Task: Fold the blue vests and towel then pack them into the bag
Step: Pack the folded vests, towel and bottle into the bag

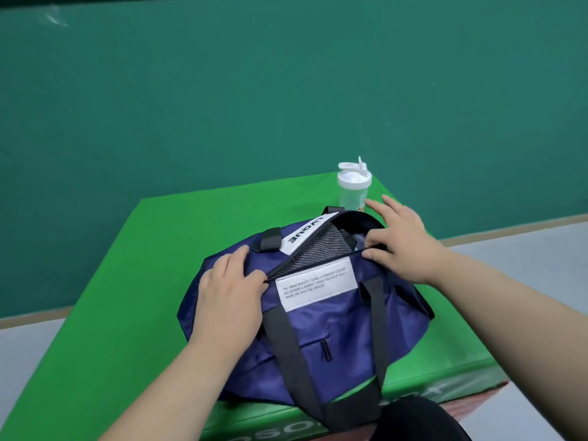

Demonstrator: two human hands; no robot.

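Observation:
A navy blue duffel bag (334, 319) with black straps and white labels lies on the green-covered table (133, 281). Its top zipper is partly open, and a grey striped fabric (318, 249), folded, shows inside the opening. My left hand (229, 291) rests on the bag's left end, thumb and fingers pinching the zipper edge there. My right hand (397, 240) pinches the zipper near the bag's right end, the other fingers spread over the far rim. No blue vests are visible outside the bag.
A white shaker bottle (353, 186) with a flip lid stands at the table's far right corner, just behind the bag and my right hand. A green wall rises behind. Grey floor lies to both sides of the table.

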